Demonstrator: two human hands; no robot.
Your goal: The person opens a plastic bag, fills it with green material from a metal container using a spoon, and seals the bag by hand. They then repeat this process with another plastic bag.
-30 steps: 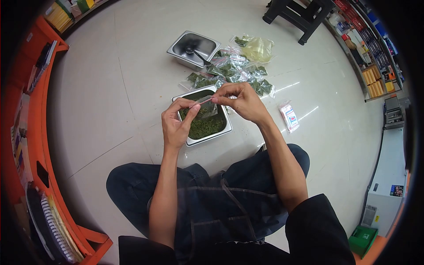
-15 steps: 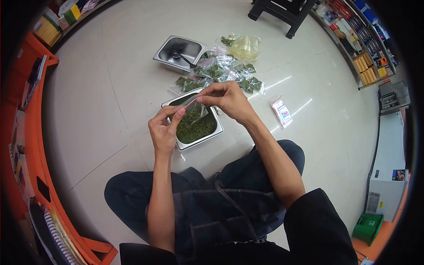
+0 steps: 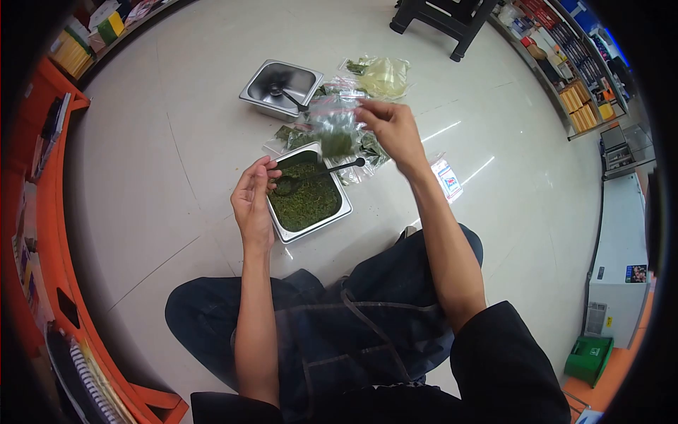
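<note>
My right hand (image 3: 393, 134) pinches the top corner of a clear zip bag (image 3: 335, 127) with green leaf bits at its bottom, held over the pile of filled bags. My left hand (image 3: 253, 198) is beside the left rim of a steel tray (image 3: 345, 205), its fingers loosely curled and apart, with nothing in them. Chopped green leaves (image 3: 304, 205) fill much of the tray. A black spoon (image 3: 344, 167) lies across it, its bowl in the leaves and its handle over the far right rim. Some filled bags (image 3: 291, 136) lie on the floor behind the tray.
A second steel tray (image 3: 263, 102) with a black spoon stands at the back. Nearby are a yellowish plastic bag (image 3: 385, 76) and a white packet (image 3: 447, 180). A black stool (image 3: 452, 25) stands far back. Shelves line both sides, the left one orange (image 3: 60, 233).
My right hand has raised the bag away from me, and my left hand has let go of it. The spoon across the near tray now shows.
</note>
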